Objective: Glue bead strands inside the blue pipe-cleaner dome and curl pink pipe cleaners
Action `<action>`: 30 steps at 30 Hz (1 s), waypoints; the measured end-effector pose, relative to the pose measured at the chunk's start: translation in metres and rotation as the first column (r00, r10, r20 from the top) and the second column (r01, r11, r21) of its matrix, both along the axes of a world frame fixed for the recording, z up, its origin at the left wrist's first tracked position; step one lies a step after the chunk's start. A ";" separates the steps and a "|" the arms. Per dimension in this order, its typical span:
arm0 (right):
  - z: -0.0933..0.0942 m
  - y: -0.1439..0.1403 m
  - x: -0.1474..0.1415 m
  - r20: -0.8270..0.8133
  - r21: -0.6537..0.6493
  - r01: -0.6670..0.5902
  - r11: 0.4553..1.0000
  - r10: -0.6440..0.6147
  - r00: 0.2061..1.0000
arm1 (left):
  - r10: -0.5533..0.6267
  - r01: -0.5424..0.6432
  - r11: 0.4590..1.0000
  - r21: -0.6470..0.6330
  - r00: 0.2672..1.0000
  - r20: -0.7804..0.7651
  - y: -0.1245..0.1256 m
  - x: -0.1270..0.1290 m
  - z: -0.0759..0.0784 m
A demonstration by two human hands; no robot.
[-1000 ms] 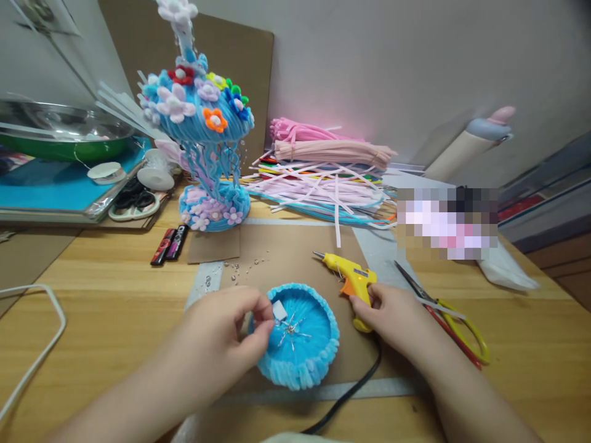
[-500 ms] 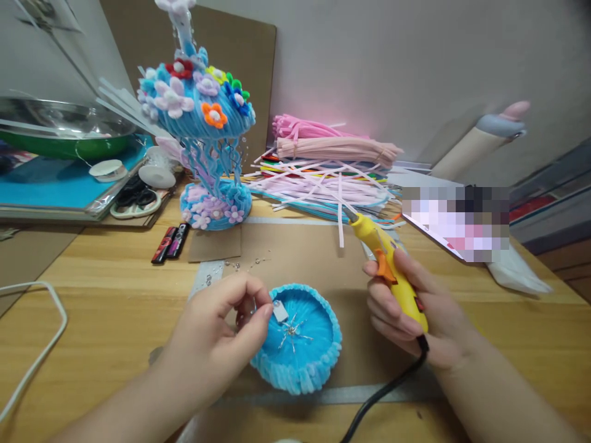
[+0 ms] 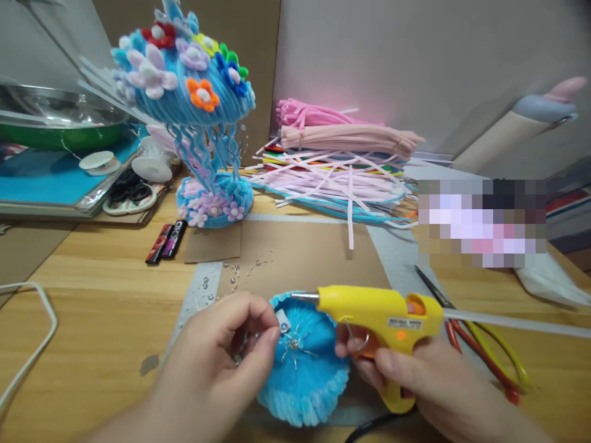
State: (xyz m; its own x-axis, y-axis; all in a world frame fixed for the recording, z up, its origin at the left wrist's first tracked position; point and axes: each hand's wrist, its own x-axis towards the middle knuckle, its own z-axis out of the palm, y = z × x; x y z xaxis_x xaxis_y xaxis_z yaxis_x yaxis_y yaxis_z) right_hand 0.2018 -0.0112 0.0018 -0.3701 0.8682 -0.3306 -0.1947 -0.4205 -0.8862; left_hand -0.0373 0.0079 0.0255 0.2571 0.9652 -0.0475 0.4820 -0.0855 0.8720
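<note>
The right hand (image 3: 415,375), gripping the yellow glue gun (image 3: 378,314), has swung its nozzle from pointing away to level over the blue pipe-cleaner bowl (image 3: 305,369) on the table (image 3: 92,320); the left hand (image 3: 221,357) keeps pinching a small white tag (image 3: 282,320) at the rim; gluing looks imminent

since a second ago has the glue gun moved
Yes. The glue gun was lying on the cardboard mat; now the right hand holds it raised, nozzle pointing left over the blue bowl.
</note>
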 end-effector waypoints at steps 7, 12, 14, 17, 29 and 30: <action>-0.004 -0.014 -0.004 -0.046 -0.090 -0.026 0.996 0.022 0.999 | 0.135 -0.053 0.950 -0.309 0.959 0.251 0.000 -0.005 0.000; -0.008 -0.017 -0.004 -0.001 -0.099 0.014 0.995 -0.015 1.000 | 0.177 -0.003 0.910 -0.415 0.907 0.382 -0.001 -0.006 -0.001; -0.011 -0.019 -0.002 0.051 -0.074 0.021 0.997 -0.017 0.999 | 0.185 0.010 0.899 -0.438 0.897 0.402 -0.001 -0.006 -0.001; -0.015 -0.023 0.002 0.137 -0.067 0.038 0.997 -0.029 0.990 | 0.185 0.020 0.896 -0.443 0.891 0.414 -0.002 -0.006 0.000; -0.014 -0.024 0.001 0.218 -0.060 0.012 0.998 0.001 0.976 | 0.195 0.021 0.893 -0.451 0.883 0.427 -0.001 -0.003 0.001; -0.013 -0.024 0.001 0.228 -0.067 0.011 0.998 0.005 0.974 | 0.197 0.018 0.892 -0.451 0.882 0.427 -0.001 -0.003 0.001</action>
State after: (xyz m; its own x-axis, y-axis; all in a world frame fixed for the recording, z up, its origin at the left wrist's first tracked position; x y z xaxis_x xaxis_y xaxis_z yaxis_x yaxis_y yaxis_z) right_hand 0.2027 -0.0347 -0.0114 -0.2758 0.8421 -0.4635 0.0078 -0.4802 -0.8771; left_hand -0.0402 0.0067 0.0268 0.2669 0.8929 -0.3625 0.0139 0.3725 0.9279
